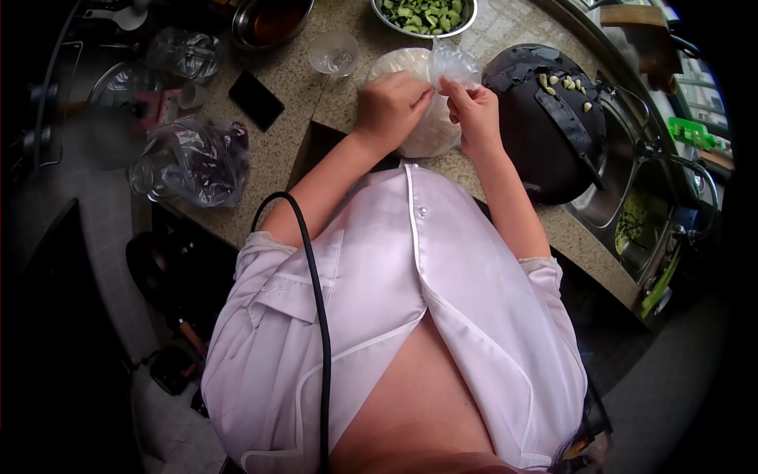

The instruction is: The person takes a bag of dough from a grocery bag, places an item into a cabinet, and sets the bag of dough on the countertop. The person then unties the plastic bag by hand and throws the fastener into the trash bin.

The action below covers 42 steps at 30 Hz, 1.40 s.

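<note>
A clear plastic bag point(436, 141) with pale, whitish contents rests on the counter in front of me. My left hand point(395, 109) is closed on the bag's upper part, with its fingers bent into a pinch. Opposite it, my right hand point(472, 112) pinches the bag's gathered plastic between thumb and fingers. Loose film sticks up just beyond both hands. What exactly fills the bag I cannot make out. Close by on the right lies a round black cutting board point(513, 146) bearing several peeled garlic cloves point(553, 80) and a dark knife point(567, 126).
Behind the bag stands a metal bowl of chopped cucumber point(422, 16). Leftward are a clear plastic cup point(333, 54), a bowl of reddish-brown liquid point(268, 22), a black phone point(257, 100) and a crumpled plastic bag point(207, 162). A sink point(600, 207) with green scraps lies right.
</note>
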Each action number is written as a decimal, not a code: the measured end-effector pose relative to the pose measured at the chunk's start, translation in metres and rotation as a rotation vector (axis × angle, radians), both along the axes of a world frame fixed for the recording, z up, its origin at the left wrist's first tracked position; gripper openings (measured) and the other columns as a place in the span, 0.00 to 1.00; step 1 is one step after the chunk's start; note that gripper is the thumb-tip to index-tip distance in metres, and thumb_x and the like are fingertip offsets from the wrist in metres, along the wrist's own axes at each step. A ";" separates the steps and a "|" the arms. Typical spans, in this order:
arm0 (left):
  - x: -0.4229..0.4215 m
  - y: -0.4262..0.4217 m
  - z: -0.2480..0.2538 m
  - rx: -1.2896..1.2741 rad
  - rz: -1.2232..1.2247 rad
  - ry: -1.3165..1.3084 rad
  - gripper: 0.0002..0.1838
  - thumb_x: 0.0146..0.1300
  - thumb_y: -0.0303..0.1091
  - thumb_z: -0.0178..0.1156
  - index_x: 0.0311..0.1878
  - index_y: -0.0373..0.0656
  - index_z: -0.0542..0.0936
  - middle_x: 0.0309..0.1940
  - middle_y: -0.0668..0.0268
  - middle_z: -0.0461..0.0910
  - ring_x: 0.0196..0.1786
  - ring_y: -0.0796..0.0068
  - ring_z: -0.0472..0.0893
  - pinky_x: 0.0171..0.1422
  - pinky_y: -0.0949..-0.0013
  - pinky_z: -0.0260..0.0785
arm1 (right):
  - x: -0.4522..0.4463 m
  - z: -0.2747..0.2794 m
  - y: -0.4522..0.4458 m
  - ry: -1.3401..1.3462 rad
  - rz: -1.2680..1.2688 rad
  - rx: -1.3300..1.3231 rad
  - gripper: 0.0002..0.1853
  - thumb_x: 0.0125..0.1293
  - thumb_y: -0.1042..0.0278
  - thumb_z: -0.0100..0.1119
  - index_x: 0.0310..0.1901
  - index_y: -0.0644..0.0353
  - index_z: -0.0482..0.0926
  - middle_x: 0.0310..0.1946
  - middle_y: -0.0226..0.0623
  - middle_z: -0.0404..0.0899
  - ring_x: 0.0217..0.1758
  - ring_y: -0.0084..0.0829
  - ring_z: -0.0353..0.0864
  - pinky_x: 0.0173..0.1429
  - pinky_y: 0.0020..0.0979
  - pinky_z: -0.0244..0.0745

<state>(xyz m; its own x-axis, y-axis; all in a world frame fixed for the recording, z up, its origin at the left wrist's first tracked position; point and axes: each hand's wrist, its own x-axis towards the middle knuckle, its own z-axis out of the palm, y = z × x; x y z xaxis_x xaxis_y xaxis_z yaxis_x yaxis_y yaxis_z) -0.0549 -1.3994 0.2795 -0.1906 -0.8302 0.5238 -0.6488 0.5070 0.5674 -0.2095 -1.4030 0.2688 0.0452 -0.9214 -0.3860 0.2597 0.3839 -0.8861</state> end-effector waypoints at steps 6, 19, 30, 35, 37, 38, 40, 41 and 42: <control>-0.004 0.004 -0.005 -0.035 0.003 0.004 0.05 0.46 0.27 0.67 0.28 0.43 0.81 0.24 0.62 0.77 0.27 0.60 0.77 0.31 0.62 0.69 | 0.002 -0.002 0.004 -0.014 -0.019 -0.014 0.11 0.63 0.64 0.61 0.27 0.60 0.78 0.13 0.19 0.62 0.15 0.14 0.55 0.22 0.22 0.51; -0.005 0.005 -0.009 0.546 0.037 0.418 0.05 0.56 0.29 0.65 0.30 0.38 0.80 0.18 0.78 0.67 0.23 0.89 0.63 0.26 0.80 0.55 | -0.002 -0.005 -0.003 -0.215 0.031 0.154 0.11 0.65 0.62 0.59 0.28 0.57 0.75 0.13 0.21 0.64 0.16 0.15 0.58 0.23 0.22 0.53; 0.005 -0.008 -0.015 0.628 -0.087 0.366 0.09 0.55 0.30 0.66 0.37 0.35 0.81 0.17 0.79 0.67 0.22 0.90 0.63 0.26 0.80 0.55 | -0.005 -0.012 -0.007 -0.214 0.075 0.183 0.11 0.65 0.60 0.59 0.28 0.56 0.75 0.14 0.20 0.64 0.16 0.15 0.57 0.23 0.22 0.52; -0.001 -0.008 -0.015 0.581 -0.038 0.361 0.07 0.56 0.28 0.64 0.36 0.35 0.81 0.17 0.77 0.67 0.23 0.89 0.63 0.26 0.78 0.56 | -0.007 0.000 -0.008 -0.070 0.103 0.146 0.11 0.62 0.60 0.63 0.27 0.56 0.75 0.15 0.19 0.65 0.17 0.14 0.59 0.23 0.21 0.53; 0.000 -0.008 -0.014 0.579 -0.045 0.393 0.06 0.56 0.28 0.63 0.34 0.36 0.80 0.18 0.77 0.67 0.23 0.89 0.63 0.26 0.79 0.56 | -0.014 -0.006 -0.009 0.147 0.154 0.061 0.11 0.57 0.62 0.67 0.30 0.60 0.78 0.19 0.22 0.72 0.20 0.13 0.66 0.24 0.19 0.58; 0.000 -0.008 -0.014 0.579 -0.046 0.393 0.06 0.56 0.28 0.63 0.34 0.36 0.80 0.18 0.77 0.67 0.23 0.89 0.63 0.26 0.79 0.56 | -0.014 -0.007 -0.008 0.147 0.154 0.061 0.11 0.57 0.62 0.67 0.30 0.60 0.78 0.19 0.22 0.72 0.20 0.13 0.66 0.24 0.19 0.58; -0.002 -0.007 -0.013 0.567 -0.046 0.394 0.05 0.56 0.28 0.63 0.34 0.36 0.80 0.18 0.77 0.67 0.23 0.89 0.63 0.26 0.79 0.56 | -0.012 -0.001 -0.003 0.110 0.151 0.039 0.11 0.55 0.64 0.68 0.32 0.62 0.80 0.22 0.25 0.76 0.22 0.14 0.70 0.26 0.18 0.62; -0.002 -0.006 -0.014 0.569 -0.046 0.394 0.05 0.56 0.28 0.63 0.34 0.36 0.80 0.18 0.77 0.67 0.23 0.89 0.63 0.26 0.79 0.56 | -0.010 -0.003 -0.002 0.110 0.150 0.041 0.11 0.55 0.64 0.68 0.32 0.62 0.80 0.22 0.25 0.76 0.22 0.14 0.70 0.26 0.18 0.62; -0.002 -0.007 -0.015 0.554 -0.046 0.393 0.05 0.56 0.27 0.62 0.34 0.36 0.80 0.19 0.77 0.68 0.23 0.89 0.64 0.26 0.79 0.57 | -0.008 -0.007 -0.001 0.137 0.087 0.018 0.11 0.55 0.64 0.68 0.33 0.63 0.81 0.23 0.25 0.77 0.22 0.14 0.70 0.26 0.18 0.62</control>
